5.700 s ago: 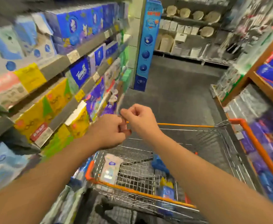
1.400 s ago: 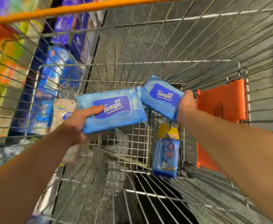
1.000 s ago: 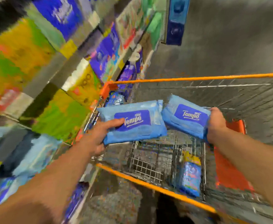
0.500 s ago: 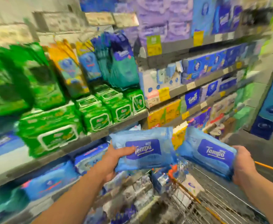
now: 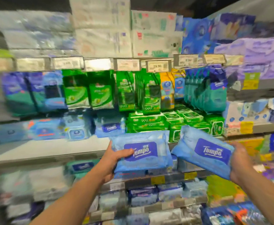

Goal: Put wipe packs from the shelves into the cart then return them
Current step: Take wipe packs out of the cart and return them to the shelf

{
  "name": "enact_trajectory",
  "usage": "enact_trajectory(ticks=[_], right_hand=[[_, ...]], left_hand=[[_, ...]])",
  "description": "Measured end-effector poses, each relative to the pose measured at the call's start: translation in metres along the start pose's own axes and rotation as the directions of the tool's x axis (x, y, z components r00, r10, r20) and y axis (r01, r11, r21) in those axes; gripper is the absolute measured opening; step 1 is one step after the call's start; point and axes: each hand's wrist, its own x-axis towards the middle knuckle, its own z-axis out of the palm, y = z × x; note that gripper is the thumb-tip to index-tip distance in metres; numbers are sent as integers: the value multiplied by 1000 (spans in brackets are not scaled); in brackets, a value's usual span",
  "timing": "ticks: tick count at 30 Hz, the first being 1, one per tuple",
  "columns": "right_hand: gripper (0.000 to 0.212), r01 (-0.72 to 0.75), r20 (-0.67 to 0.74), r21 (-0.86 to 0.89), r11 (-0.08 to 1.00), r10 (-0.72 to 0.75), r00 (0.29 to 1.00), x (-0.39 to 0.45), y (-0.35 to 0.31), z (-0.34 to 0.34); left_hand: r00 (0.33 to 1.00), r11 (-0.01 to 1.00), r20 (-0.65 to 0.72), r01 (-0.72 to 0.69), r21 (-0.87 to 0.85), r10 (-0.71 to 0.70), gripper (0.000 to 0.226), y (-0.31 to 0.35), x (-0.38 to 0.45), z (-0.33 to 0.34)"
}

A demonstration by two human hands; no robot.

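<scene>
I face the shelves with a light blue Tempo wipe pack in each hand. My left hand (image 5: 112,161) grips the left wipe pack (image 5: 146,156) by its left end, thumb across the front label. My right hand (image 5: 240,161) holds the right wipe pack (image 5: 203,151) by its right end, tilted down to the right. Both packs hover in front of the middle shelf (image 5: 51,151), whose left stretch is bare grey board. More Tempo packs (image 5: 108,127) sit at the back of that shelf. The cart is out of view.
Green wipe packs (image 5: 181,122) are stacked on the same shelf just behind my hands. Hanging green and blue packs (image 5: 100,91) fill the row above, under a strip of price tags (image 5: 157,65). Lower shelves (image 5: 149,197) hold more blue and white packs.
The view has swung from the cart to face the shelves squarely. Both hands have carried their Tempo packs up out of the cart to the middle shelf's front.
</scene>
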Motion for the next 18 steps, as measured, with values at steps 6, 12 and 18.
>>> enact_trajectory(ticks=[6, 12, 18], right_hand=[[39, 7, 77, -105, 994, 1, 997, -30, 23, 77], [34, 47, 223, -209, 977, 0, 975, -70, 31, 128], [39, 13, 285, -265, 964, 66, 956, -75, 38, 162]], left_hand=[[990, 998, -123, -62, 12, 63, 117, 24, -34, -79], [979, 997, -186, -78, 31, 82, 111, 32, -41, -132], [969, 995, -228, -84, 52, 93, 101, 30, -14, -165]])
